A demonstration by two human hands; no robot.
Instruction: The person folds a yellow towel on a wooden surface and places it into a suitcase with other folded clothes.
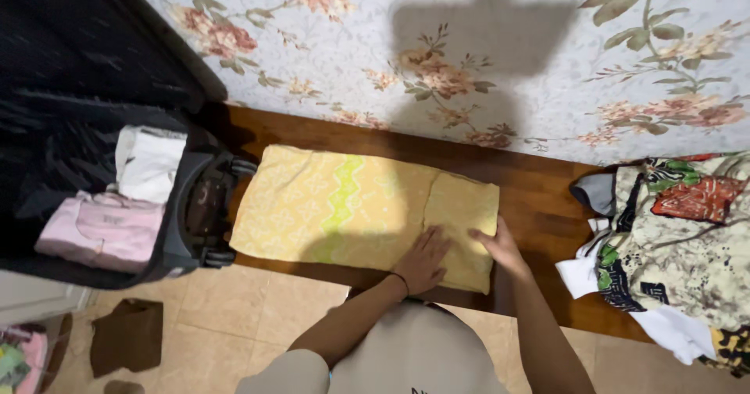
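On the brown wooden ledge (539, 191) at the frame's middle, our flat, open left hand (422, 259) and right hand (500, 245) press the folded yellow patterned cloth (344, 206), which might unfold if we let go.

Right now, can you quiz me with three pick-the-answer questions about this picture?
1. Where is the suitcase?
A. left of the yellow cloth
B. right of it
C. on top of it

2. What colour is the folded top in the suitcase?
A. blue
B. pink
C. black

3. What are the hands doing?
A. holding a cup
B. hanging in the air
C. pressing flat on the cloth

Answers: 1 A, it lies open at the cloth's left end. 2 B, it looks pale pink. 3 C, left hand and right hand both rest on it.
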